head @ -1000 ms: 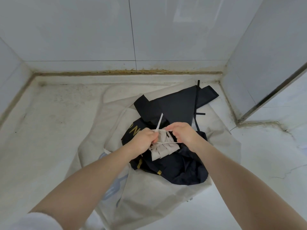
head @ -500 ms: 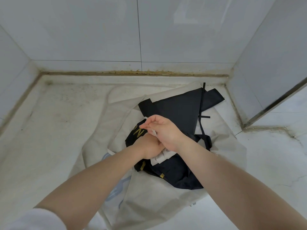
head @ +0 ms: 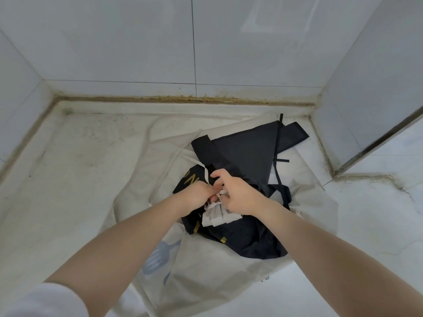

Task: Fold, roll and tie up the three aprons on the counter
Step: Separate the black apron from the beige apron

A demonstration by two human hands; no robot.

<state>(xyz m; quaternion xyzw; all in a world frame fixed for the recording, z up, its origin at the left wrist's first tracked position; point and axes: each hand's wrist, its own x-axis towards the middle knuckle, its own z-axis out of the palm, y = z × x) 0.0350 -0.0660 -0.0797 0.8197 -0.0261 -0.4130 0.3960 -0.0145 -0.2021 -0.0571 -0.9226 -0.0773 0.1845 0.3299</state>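
Observation:
A small rolled beige apron is held above the pile, its white strings wrapped around it. My left hand pinches one white string that runs up and to the left. My right hand grips the roll from the right, fingers curled over the strings. Beneath them a crumpled black apron with gold lettering lies on a large beige apron, spread flat and printed with a blue spatula.
The white marble counter sits in a tiled corner, with a stained seam along the back wall. A tiled pillar with a metal edge rises at the right. Black straps trail from the black apron.
My right hand crossed over the left around the roll, then drew back to the right. A white string now runs up from my left hand.

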